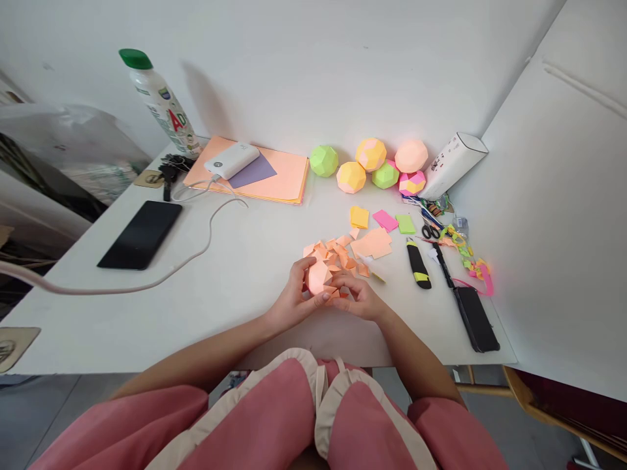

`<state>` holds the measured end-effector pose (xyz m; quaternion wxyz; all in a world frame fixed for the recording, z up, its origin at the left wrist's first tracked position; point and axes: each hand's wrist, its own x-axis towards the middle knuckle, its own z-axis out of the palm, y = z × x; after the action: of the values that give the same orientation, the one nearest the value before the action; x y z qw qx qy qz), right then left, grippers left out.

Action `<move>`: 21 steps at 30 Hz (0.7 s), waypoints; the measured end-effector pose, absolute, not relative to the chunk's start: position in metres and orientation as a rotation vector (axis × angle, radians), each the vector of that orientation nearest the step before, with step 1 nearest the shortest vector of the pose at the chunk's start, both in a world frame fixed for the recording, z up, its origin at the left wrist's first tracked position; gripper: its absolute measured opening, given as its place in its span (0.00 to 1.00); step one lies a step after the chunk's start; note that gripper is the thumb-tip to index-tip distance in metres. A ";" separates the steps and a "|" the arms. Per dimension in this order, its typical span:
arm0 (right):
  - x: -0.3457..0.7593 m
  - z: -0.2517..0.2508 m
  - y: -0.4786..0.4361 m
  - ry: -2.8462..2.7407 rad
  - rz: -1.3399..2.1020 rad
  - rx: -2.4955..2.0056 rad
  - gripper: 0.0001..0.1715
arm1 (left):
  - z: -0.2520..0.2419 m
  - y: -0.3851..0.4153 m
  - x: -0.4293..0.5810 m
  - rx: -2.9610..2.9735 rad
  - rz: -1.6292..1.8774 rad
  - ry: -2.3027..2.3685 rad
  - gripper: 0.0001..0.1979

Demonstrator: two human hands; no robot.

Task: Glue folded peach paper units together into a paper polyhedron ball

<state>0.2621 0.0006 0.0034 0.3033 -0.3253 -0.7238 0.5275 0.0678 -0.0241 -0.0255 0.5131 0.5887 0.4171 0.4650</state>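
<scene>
Between my two hands, just above the front of the white table (235, 287), is a partly built peach paper ball (319, 277) with pointed flaps on its right side. My left hand (296, 294) is closed round its left side, thumb along the bottom. My right hand (360, 295) has its fingers pinched at the flaps on the right; whether it also holds a separate piece is hidden. Several folded peach paper pieces (343, 251) lie in a loose pile right behind the ball. Flat peach sheets (373, 243) lie beside the pile.
Finished paper balls (323, 160) line the back wall. Small yellow (359, 217), pink (385, 220) and green paper stacks (405, 224) lie mid-table. A utility knife (418, 264), scissors (431, 231) and a black case (476, 318) are right. A phone (141, 235), power bank (232, 160), cable (210, 228) and bottle (164, 104) are left.
</scene>
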 end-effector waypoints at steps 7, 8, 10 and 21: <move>0.270 0.000 0.003 -1.816 1.659 -0.837 0.12 | -0.006 -0.021 0.062 2.069 1.200 0.874 0.30; 0.270 -0.001 0.003 -1.784 1.694 -0.828 0.12 | -0.003 -0.021 0.062 2.088 1.188 0.807 0.27; 0.270 -0.001 0.003 -1.710 1.755 -0.813 0.14 | 0.001 -0.021 0.061 2.069 1.165 0.744 0.18; 0.270 0.001 0.003 -1.561 1.846 -0.891 0.13 | -0.003 -0.025 0.062 1.967 1.066 0.837 0.07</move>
<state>0.2703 0.0031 0.0015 0.2789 -0.3321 -0.5818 0.6880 0.0617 -0.0248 -0.0033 0.3677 0.7657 0.3257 0.4152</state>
